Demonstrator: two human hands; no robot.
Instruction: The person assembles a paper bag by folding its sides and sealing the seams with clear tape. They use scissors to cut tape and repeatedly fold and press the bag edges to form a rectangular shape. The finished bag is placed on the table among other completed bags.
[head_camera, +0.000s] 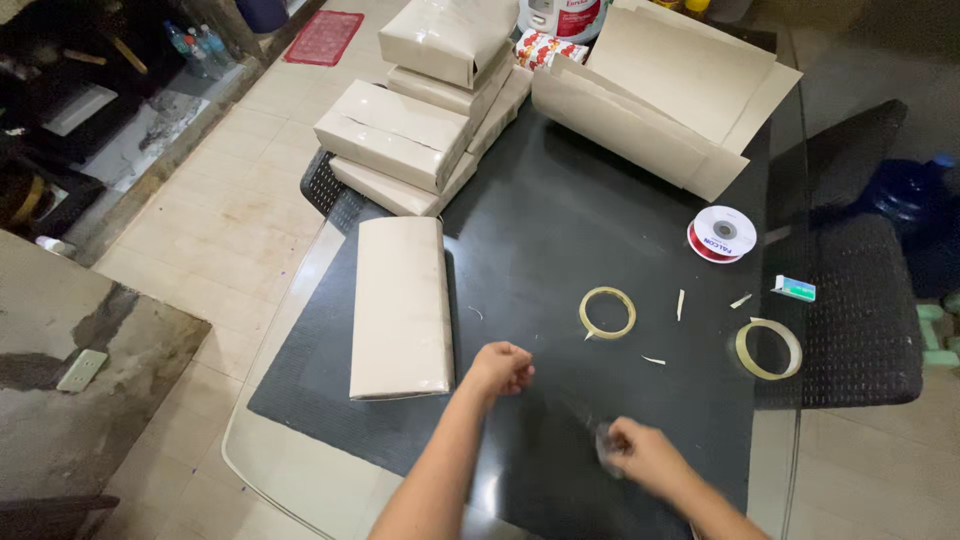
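A strip of clear tape (575, 412) stretches between my two hands above the dark glass table (560, 230). My left hand (498, 368) pinches one end with closed fingers, just right of a flat parcel wrapped in beige paper (400, 305). My right hand (640, 452) grips the other end, where the clear tape bunches near its fingers. Two tape rolls lie beyond my hands: a small one (607, 312) at the centre and a larger one (768, 348) to the right.
Several wrapped beige parcels (410, 130) are stacked at the table's far left. Folded brown paper sheets (660, 90) lie at the back. A red-and-white ribbon spool (722, 234), a small green-white item (794, 289) and paper scraps sit right. Black chair (860, 300) beyond the right edge.
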